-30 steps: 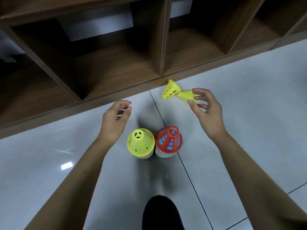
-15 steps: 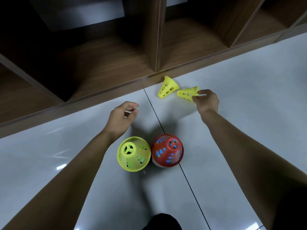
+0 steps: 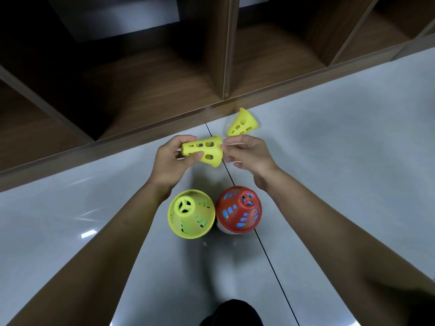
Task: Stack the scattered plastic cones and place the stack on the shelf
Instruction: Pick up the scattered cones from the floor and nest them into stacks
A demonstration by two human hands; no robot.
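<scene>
A small yellow perforated cone (image 3: 204,150) is held sideways above the floor; my left hand (image 3: 168,165) grips its narrow end. My right hand (image 3: 250,154) is just right of the cone's wide rim, fingers loosely spread, apparently not gripping it. A second yellow cone (image 3: 242,125) lies on its side on the floor close to the shelf's base. Nearer to me stand two upright stacks of cones side by side, one topped yellow (image 3: 191,214) and one topped red (image 3: 239,209).
The wooden shelf (image 3: 164,95) runs across the top of the view, with open compartments at floor level split by upright dividers (image 3: 227,55). Glossy grey floor tiles (image 3: 341,149) spread to both sides. A dark foot or knee (image 3: 231,312) shows at the bottom edge.
My right hand lifted one yellow cone off the floor and brought it left. My left hand rose to meet it and now grips its narrow end. The other cone stayed put.
</scene>
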